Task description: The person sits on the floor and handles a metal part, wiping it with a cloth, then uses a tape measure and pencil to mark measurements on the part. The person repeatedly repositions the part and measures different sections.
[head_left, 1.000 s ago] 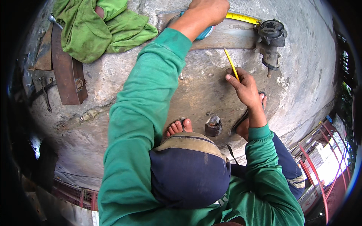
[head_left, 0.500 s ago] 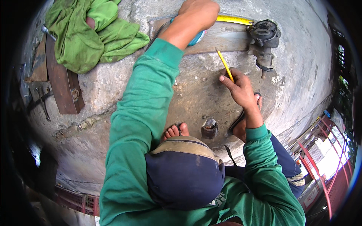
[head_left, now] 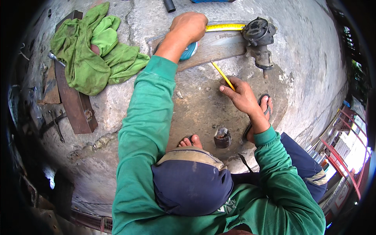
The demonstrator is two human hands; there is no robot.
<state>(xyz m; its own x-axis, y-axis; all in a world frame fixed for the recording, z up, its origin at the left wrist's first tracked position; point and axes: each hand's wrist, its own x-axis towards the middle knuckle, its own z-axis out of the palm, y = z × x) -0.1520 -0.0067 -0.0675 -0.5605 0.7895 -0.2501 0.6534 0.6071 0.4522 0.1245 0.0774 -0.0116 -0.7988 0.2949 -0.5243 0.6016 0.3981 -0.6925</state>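
My left hand (head_left: 190,26) is closed over a tape measure with a teal case (head_left: 190,51), at the left part of a flat metal plate (head_left: 215,51). The yellow tape blade (head_left: 225,27) runs out to the right along the plate's far edge, ending by a dark metal machine part (head_left: 259,33) at the plate's right end. My right hand (head_left: 241,94) grips a yellow pencil (head_left: 223,76) between thumb and fingers. The pencil's tip points up and left, near the plate's front edge.
A green cloth (head_left: 88,58) drapes over a brown steel beam (head_left: 80,113) at left, beside a wrench (head_left: 56,125). A small dark metal cylinder (head_left: 222,139) stands between my feet. A short black tube (head_left: 169,6) lies at the far edge. Red railings (head_left: 340,152) show at right.
The view has shifted, bringing the black tube and a blue thing into sight at the far edge. Both hands keep their holds; the tape blade still extends to the machine part.
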